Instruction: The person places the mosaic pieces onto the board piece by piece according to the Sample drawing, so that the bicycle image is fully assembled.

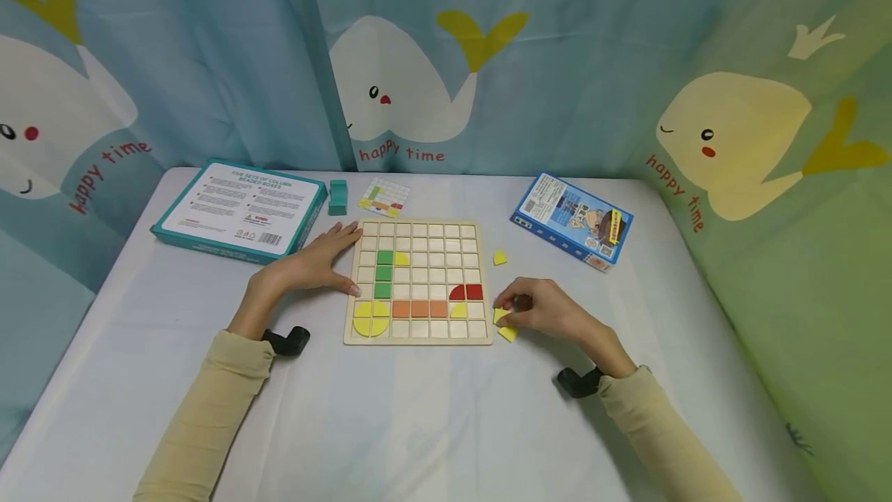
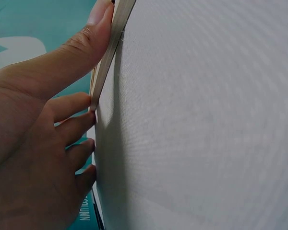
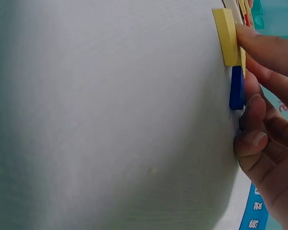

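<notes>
A wooden grid board (image 1: 418,342) lies mid-table, with green tiles (image 1: 384,273), orange tiles (image 1: 420,309), red tiles (image 1: 474,292) and rounded yellow tiles (image 1: 371,319) set in its squares. My left hand (image 1: 313,263) rests along the board's left edge, thumb and fingers spread; the left wrist view shows the thumb (image 2: 81,48) against the rim. Just off the right side, my right hand (image 1: 547,308) pinches a yellow tile (image 1: 499,315) between thumb and fingers. Another yellow tile (image 1: 508,334) lies beside it. In the right wrist view, a dark blue piece (image 3: 236,88) sits close under the fingers.
One loose yellow tile (image 1: 500,258) lies right of the board. Behind are a printed pattern card (image 1: 385,197), a small teal block (image 1: 337,197), a large teal-edged box (image 1: 240,211) at left and a blue box (image 1: 574,219) at right. Curtains (image 1: 592,45) border the table.
</notes>
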Tool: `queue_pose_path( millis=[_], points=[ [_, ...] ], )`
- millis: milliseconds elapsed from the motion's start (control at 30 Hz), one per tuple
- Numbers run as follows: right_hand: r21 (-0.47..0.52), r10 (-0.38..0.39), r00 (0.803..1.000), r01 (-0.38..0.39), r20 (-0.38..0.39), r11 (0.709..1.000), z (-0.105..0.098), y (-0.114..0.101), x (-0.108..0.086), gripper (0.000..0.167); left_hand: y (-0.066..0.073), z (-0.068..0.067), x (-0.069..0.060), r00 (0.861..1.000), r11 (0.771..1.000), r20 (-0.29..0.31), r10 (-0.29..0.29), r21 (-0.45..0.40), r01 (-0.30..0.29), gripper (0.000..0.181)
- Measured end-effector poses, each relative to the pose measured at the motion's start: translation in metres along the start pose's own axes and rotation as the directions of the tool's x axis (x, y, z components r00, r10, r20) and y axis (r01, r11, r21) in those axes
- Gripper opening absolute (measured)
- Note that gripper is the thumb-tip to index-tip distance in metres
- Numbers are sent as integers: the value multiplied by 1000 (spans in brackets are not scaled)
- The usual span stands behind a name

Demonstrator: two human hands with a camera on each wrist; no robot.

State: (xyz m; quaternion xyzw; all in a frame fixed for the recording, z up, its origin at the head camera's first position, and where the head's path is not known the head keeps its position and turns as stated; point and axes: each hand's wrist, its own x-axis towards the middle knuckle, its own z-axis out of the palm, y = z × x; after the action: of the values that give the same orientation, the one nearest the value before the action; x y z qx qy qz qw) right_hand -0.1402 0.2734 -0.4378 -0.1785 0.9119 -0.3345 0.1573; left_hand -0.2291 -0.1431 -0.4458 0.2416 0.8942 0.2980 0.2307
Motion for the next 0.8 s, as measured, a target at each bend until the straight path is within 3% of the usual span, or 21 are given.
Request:
queue_pose_path(
  millis=[800],
  points=[
    [85,-19,1000,20,-7,996,7,-10,6,16,0,0,1,1000,1000,1,-12,-9,12,110]
  ],
)
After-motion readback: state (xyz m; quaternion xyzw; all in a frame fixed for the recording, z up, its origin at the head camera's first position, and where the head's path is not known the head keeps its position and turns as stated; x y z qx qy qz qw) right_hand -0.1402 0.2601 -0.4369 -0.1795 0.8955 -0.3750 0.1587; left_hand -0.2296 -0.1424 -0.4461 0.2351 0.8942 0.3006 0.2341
